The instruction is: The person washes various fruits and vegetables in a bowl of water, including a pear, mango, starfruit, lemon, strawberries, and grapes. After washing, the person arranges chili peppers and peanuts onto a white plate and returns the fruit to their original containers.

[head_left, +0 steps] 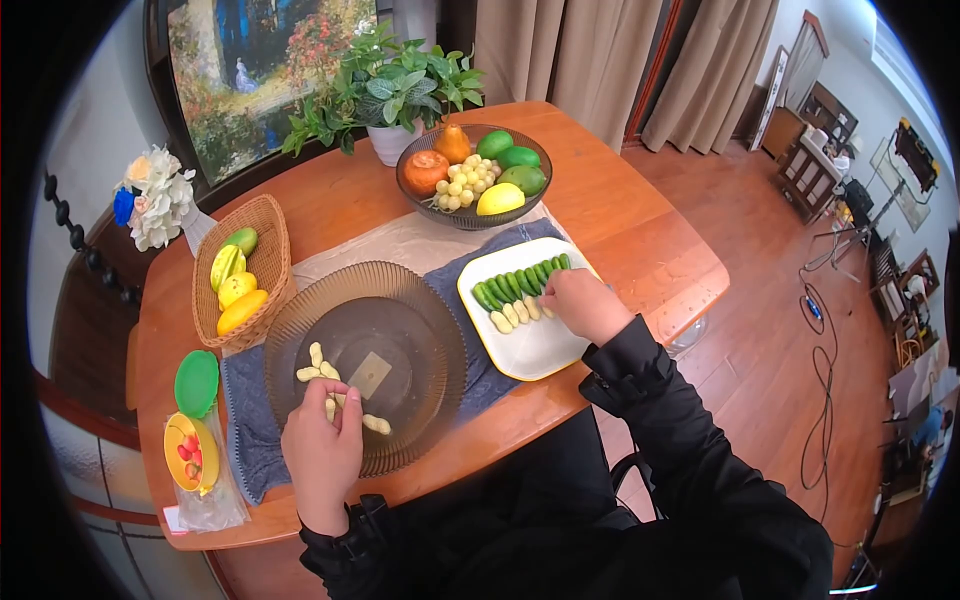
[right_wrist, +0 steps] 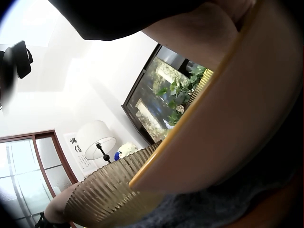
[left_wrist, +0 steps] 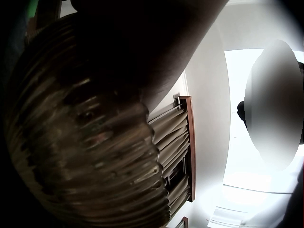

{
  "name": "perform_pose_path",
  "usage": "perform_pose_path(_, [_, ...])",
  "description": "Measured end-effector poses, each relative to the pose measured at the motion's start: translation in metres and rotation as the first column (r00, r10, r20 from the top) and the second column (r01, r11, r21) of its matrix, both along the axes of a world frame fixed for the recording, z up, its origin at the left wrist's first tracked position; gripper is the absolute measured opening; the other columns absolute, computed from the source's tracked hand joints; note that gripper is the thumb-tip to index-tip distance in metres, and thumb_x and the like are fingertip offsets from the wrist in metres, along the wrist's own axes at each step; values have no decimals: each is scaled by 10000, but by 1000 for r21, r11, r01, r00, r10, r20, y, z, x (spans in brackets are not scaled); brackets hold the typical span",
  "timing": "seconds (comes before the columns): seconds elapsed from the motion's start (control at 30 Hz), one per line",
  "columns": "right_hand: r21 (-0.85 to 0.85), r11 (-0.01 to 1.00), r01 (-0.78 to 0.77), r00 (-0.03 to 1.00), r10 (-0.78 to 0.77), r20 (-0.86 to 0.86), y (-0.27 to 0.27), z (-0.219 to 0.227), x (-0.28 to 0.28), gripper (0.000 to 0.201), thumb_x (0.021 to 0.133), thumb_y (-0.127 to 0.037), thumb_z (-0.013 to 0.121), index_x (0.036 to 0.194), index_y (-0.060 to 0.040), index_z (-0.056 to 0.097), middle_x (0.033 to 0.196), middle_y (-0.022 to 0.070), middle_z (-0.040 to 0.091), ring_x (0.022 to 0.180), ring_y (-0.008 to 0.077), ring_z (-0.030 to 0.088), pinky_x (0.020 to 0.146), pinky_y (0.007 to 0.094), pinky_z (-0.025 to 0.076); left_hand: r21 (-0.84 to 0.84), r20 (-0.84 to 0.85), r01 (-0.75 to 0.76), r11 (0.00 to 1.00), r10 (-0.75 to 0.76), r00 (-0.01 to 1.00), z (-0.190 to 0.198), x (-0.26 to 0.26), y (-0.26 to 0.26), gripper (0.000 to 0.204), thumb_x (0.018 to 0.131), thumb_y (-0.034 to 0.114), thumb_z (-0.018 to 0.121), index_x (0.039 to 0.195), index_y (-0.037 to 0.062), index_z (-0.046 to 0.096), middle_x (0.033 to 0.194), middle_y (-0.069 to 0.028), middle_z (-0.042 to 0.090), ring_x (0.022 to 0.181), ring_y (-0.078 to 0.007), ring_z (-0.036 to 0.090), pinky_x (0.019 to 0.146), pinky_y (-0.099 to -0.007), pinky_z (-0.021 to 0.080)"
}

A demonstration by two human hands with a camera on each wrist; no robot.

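Note:
A large ribbed brown see-through bowl (head_left: 430, 340) holds several peanuts (head_left: 316, 355) and a pale rectangular patch on its bottom. My left hand (head_left: 325, 445) reaches over the near rim, thumb and forefinger pinching a peanut. On a white square plate (head_left: 530, 355) with a yellow rim, green cucumber-like pieces (head_left: 520, 282) lie in a row, and several peanuts (head_left: 511, 315) line up below them. My right hand (head_left: 585, 303) is over the plate's right side, its curled fingertips on a peanut at that row's right end. Both wrist views show mostly the bowl's wall (left_wrist: 109, 156) and the plate's underside (right_wrist: 223, 128).
Behind stand a fruit bowl (head_left: 475, 222), a potted plant (head_left: 395, 145) and a wicker basket (head_left: 270, 275) of fruit. At left are a green lid (head_left: 196, 383) and a yellow bowl (head_left: 207, 430) with red fruit. A blue-grey towel (head_left: 250, 440) lies under the big bowl and plate.

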State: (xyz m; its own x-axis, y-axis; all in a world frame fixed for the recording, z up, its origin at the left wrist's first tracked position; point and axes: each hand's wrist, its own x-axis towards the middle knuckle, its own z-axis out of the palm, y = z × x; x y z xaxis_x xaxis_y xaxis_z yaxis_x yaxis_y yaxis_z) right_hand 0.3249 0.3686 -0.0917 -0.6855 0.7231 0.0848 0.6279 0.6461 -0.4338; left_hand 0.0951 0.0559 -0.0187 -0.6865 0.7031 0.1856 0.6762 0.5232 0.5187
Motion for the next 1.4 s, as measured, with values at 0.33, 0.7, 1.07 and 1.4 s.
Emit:
perform_pose_path(0.33, [-26,998,54,998,-54,10,4,1,-2,321,978,-242,750,894,68,757,941,300,751,944,471,748,863,534,603,-25,9,-10,1000,11,1000,1,0,-1,209,1048,303,722,1047,96,692,686,-137,673,687,-372,699,654,-480,506])
perform_pose_path(0.7, [-15,1000,-15,1000,15,14,1,-2,2,325,992,-262,738,888,46,746,919,288,747,954,475,734,867,545,580,-4,34,4,1000,-4,999,0,-2,-2,203,1051,296,717,1041,95,691,689,-132,682,671,-354,703,642,-462,504])
perform_pose_path(1.07, [50,999,-7,1000,9,-30,10,10,15,235,1021,-119,601,1075,84,705,1043,310,725,1024,500,711,930,532,579,-9,34,3,1000,-2,999,-1,-2,-2,199,1052,298,718,1043,101,688,692,-139,681,694,-371,709,655,-478,511])
perform_pose_path(1.4, [-28,988,-151,988,152,14,11,1,24,364,1021,21,564,1381,18,618,1285,270,697,1222,454,677,1057,481,542,-17,54,2,1000,-1,999,2,-2,-3,202,1053,301,716,1054,100,696,700,-133,704,701,-363,724,662,-472,522])
